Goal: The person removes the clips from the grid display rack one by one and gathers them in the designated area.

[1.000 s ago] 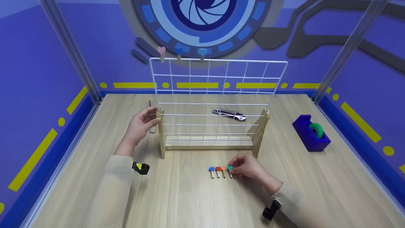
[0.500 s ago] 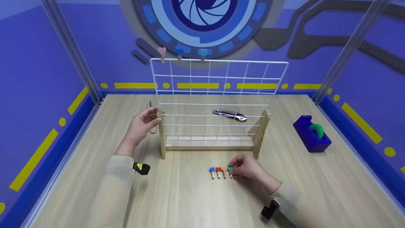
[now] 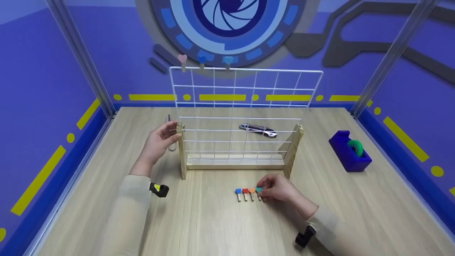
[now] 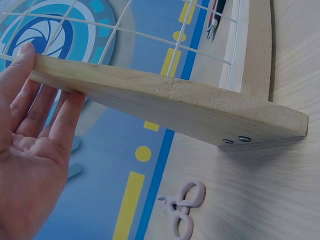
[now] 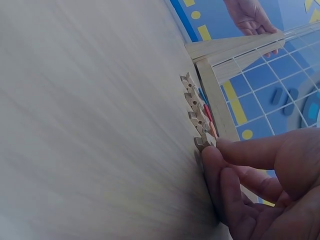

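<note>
My left hand (image 3: 155, 142) grips the top of the left wooden upright (image 3: 181, 156) of a stand holding a white wire grid (image 3: 245, 88). In the left wrist view the thumb lies on one side of that wood and the fingers on the other. On the table before the stand is a short row of heart-topped clothespins: blue (image 3: 238, 192), red (image 3: 245, 192), orange (image 3: 252, 192) and teal (image 3: 259, 190). My right hand (image 3: 280, 187) pinches the teal one between thumb and finger. Pink (image 3: 182, 59), dark blue (image 3: 202, 60) and light blue (image 3: 228, 61) clothespins are clipped to the grid's top wire.
Behind the grid lies a utility knife (image 3: 258, 130). Scissors (image 4: 186, 205) rest on the table beyond the left upright, mostly hidden in the head view. A blue tape dispenser (image 3: 350, 154) with a green roll stands at the right. Printed walls enclose the table.
</note>
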`<state>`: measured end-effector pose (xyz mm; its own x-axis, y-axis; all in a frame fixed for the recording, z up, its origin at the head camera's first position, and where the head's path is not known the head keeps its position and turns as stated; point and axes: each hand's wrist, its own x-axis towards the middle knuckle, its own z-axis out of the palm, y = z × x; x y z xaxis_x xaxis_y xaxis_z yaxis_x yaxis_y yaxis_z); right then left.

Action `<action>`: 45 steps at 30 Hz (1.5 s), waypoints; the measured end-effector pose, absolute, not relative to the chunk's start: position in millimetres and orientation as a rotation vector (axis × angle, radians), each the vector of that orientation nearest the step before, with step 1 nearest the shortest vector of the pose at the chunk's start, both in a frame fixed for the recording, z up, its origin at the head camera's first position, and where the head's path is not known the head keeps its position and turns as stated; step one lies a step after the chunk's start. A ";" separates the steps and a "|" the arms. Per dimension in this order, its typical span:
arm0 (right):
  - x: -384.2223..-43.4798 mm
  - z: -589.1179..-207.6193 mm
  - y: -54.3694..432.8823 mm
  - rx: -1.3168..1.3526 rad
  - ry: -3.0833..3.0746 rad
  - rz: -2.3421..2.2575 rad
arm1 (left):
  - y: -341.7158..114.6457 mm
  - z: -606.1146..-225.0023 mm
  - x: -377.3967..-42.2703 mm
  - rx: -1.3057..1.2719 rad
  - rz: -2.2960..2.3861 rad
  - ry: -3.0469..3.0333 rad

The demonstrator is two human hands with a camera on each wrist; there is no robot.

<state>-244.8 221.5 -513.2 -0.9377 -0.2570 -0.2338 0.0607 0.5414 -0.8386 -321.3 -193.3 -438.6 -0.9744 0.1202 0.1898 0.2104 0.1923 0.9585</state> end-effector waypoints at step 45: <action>-259.7 -256.2 179.8 -0.801 2.733 -1.688 | -192.3 -439.3 -323.1 -0.317 -1.944 -2.346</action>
<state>-259.7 179.8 -256.2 -0.8695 -0.3113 0.3836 -0.4824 0.3675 -0.7951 -323.1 -192.3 -439.3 -0.9755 0.1088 0.1913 0.2082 0.1746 0.9624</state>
